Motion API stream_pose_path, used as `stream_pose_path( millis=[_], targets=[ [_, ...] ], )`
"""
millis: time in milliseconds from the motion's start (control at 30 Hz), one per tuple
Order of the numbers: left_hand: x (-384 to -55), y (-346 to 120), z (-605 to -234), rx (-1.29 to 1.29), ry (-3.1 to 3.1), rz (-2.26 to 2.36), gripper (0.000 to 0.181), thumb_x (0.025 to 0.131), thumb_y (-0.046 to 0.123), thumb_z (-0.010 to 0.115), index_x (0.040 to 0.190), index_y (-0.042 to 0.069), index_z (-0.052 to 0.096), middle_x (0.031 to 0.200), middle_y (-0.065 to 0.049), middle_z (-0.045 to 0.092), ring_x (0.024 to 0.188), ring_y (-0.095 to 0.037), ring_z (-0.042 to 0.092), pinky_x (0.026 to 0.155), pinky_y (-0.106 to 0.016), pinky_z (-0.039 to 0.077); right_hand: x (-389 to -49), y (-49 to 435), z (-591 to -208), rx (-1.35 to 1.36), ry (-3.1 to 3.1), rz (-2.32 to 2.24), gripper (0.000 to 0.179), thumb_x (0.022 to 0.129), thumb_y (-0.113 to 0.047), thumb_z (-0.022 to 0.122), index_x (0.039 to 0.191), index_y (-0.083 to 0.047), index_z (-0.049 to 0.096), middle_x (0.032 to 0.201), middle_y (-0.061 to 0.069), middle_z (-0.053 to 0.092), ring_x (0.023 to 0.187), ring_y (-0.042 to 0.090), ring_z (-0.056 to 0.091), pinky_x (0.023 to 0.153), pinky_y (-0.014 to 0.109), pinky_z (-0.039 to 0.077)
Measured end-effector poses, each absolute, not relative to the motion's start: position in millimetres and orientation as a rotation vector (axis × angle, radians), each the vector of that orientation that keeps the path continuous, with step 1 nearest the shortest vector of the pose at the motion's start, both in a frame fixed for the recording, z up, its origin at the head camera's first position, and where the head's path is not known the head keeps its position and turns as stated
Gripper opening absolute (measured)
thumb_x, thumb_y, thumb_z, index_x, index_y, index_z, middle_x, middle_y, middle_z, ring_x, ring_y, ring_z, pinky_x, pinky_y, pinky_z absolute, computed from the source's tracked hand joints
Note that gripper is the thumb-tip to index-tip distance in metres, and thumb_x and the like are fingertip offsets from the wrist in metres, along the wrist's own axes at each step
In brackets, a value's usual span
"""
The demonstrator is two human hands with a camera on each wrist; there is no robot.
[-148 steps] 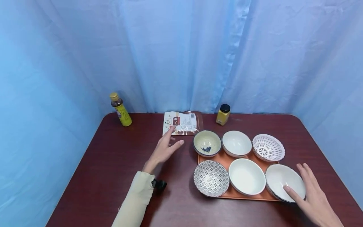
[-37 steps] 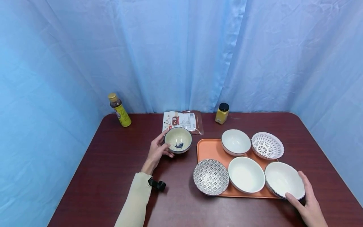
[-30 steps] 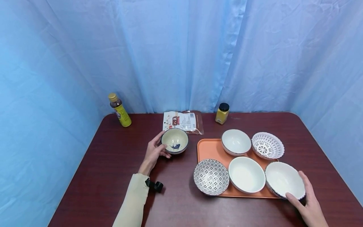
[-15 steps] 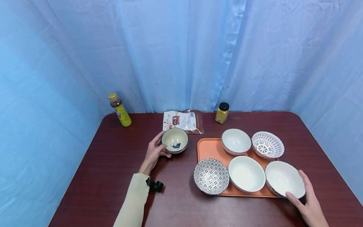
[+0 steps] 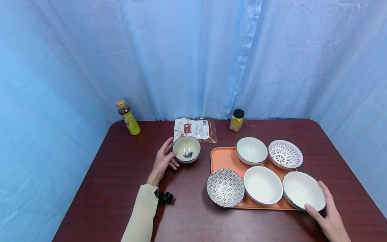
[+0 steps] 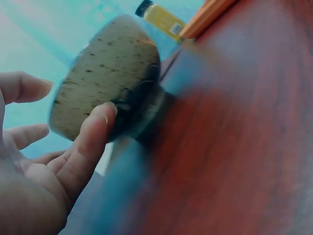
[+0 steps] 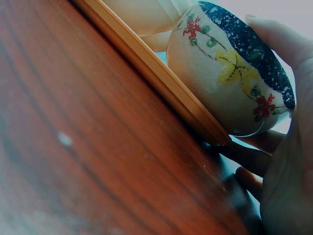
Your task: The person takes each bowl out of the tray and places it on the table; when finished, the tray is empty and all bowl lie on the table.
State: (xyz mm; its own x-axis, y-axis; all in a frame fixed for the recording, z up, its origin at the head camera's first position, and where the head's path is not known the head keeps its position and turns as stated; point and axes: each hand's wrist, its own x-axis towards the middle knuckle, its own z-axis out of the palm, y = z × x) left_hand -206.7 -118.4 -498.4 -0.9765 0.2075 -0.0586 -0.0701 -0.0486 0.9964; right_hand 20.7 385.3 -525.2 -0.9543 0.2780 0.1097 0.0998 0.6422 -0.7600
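The small cream bowl with a blue fish stands upright on the table, left of the orange tray. My left hand is beside its left side with loosened fingers. In the left wrist view one finger overlaps the bowl's speckled outside, while the upper digit stands apart from it. My right hand holds the white bowl at the tray's right front corner, thumb on the rim. The right wrist view shows this bowl's painted flowers, with fingers curled under its side near the tray edge.
Also on the tray are a patterned bowl, two plain white bowls, front and back, and a white openwork basket. Behind lie a printed packet, a yellow jar and a yellow-labelled bottle.
The fish bowl has gone from the tray's back left corner to the table at left. My left hand has just loosened from it. My right hand has come to the white bowl.
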Motion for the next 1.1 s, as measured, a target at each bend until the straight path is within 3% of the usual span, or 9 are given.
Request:
stream_pose_path(
  millis=[33,200,267,400,533,700,867,967,1100],
  targets=[
    [-207.0,-119.5,-495.9,0.151,2.050,2.140,0.069,0.096,0.000,0.051,0.159,0.014,0.027,0.159,-0.021,0.037,0.051,-0.017,0.065,0.043,-0.028,0.054,20.9,385.3,-525.3,-0.315,-2.648,1.208,0.086,0.098,-0.021,0.058,0.163,-0.023,0.001,0.167,-0.021,-0.002,0.120,-0.032,0.006,0.099,-0.003,0.002],
    [-204.4,-123.5,-477.8,0.183,2.141,2.158,0.066,0.096,-0.002,0.052,0.157,0.015,0.032,0.155,-0.025,0.041,0.055,-0.016,0.067,0.044,-0.026,0.054,20.6,385.9,-525.9,-0.293,-2.629,1.200,0.086,0.097,-0.019,0.060,0.163,-0.021,0.004,0.149,-0.044,0.004,0.121,-0.031,0.008,0.095,-0.005,0.004],
    [-201.5,-123.3,-470.4,0.219,2.147,2.172,0.065,0.097,-0.002,0.052,0.156,0.014,0.033,0.155,-0.025,0.042,0.055,-0.014,0.066,0.044,-0.025,0.054,20.8,386.2,-526.1,-0.293,-2.631,1.197,0.086,0.097,-0.019,0.060,0.163,-0.022,0.004,0.152,-0.042,0.003,0.121,-0.031,0.008,0.097,-0.005,0.003],
    [-194.8,-118.3,-459.2,0.355,2.162,2.167,0.064,0.095,-0.006,0.050,0.156,0.009,0.034,0.152,-0.028,0.043,0.055,-0.010,0.065,0.044,-0.027,0.054,21.5,386.8,-526.6,-0.314,-2.649,1.201,0.086,0.098,-0.021,0.058,0.163,-0.023,0.002,0.166,-0.023,-0.002,0.126,-0.030,0.005,0.104,-0.001,-0.001],
    [-187.7,-108.0,-452.3,0.531,2.182,2.101,0.062,0.093,-0.008,0.052,0.152,0.001,0.037,0.147,-0.034,0.046,0.058,-0.009,0.066,0.044,-0.032,0.055,21.8,387.1,-527.1,-0.322,-2.660,1.207,0.086,0.099,-0.022,0.057,0.163,-0.023,0.000,0.170,-0.010,-0.004,0.130,-0.027,0.003,0.106,0.001,-0.002],
    [-177.0,-90.0,-447.6,0.689,2.166,1.958,0.058,0.093,-0.005,0.054,0.149,-0.002,0.041,0.143,-0.033,0.051,0.062,-0.021,0.069,0.046,-0.037,0.057,22.1,387.1,-527.6,-0.327,-2.667,1.212,0.086,0.099,-0.023,0.057,0.163,-0.023,0.000,0.171,-0.001,-0.004,0.138,-0.020,0.001,0.109,0.003,-0.003],
    [-167.4,-72.3,-448.0,0.759,2.121,1.821,0.057,0.094,-0.001,0.056,0.149,0.002,0.044,0.141,-0.028,0.054,0.068,-0.034,0.068,0.049,-0.041,0.057,21.9,387.9,-527.1,-0.342,-2.682,1.230,0.086,0.100,-0.024,0.056,0.163,-0.025,-0.003,0.171,0.007,-0.005,0.152,-0.001,-0.006,0.117,0.013,-0.008],
    [-164.3,-64.0,-453.2,0.800,2.094,1.751,0.057,0.094,0.002,0.057,0.150,0.006,0.044,0.140,-0.028,0.055,0.072,-0.044,0.067,0.049,-0.042,0.057,21.3,388.0,-526.6,-0.354,-2.690,1.230,0.086,0.100,-0.025,0.056,0.163,-0.025,-0.003,0.171,0.007,-0.006,0.150,-0.004,-0.006,0.116,0.012,-0.008],
    [-161.4,-54.5,-462.4,0.823,2.057,1.688,0.058,0.094,0.003,0.057,0.150,0.007,0.044,0.141,-0.029,0.054,0.075,-0.053,0.065,0.050,-0.050,0.057,20.6,387.9,-525.7,-0.380,-2.701,1.241,0.086,0.100,-0.027,0.055,0.163,-0.025,-0.005,0.170,0.009,-0.006,0.153,0.002,-0.006,0.120,0.018,-0.008]
  ],
)
